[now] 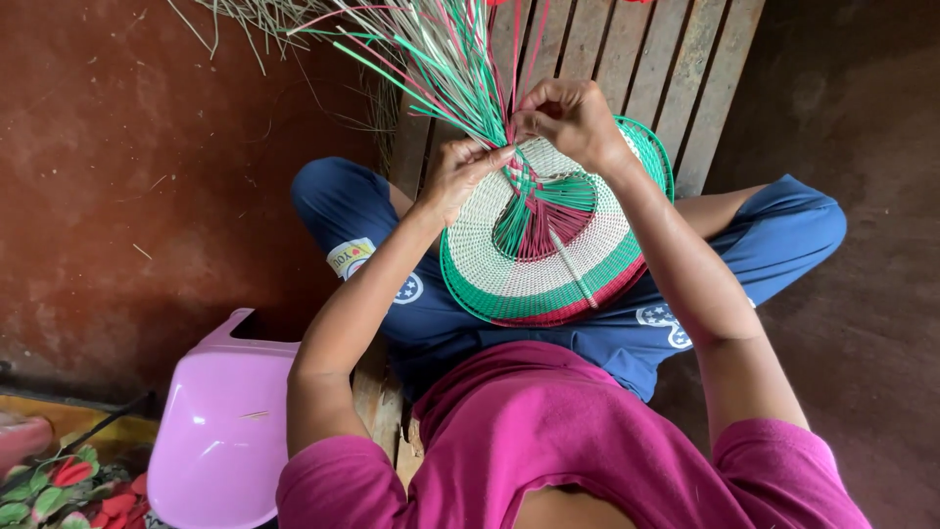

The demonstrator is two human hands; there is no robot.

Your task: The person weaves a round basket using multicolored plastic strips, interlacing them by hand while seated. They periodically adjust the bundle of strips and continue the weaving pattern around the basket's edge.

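Note:
A round woven disc (548, 264) in white, green and red bands rests on my lap, tilted toward me. Long loose strands (431, 59) in green, pink and white fan up and left from its far edge. My left hand (460, 174) pinches the strands at the disc's rim, thumb and fingers closed on them. My right hand (568, 120) grips the same bunch of strands just to the right, fingers curled tight, almost touching the left hand.
I sit cross-legged on a wooden slatted bench (646, 49) over a reddish-brown floor (117, 196). A pink plastic stool (220, 421) lies at lower left. Red and green artificial flowers (69, 485) sit in the bottom left corner. Dry straw (255, 20) lies at the top.

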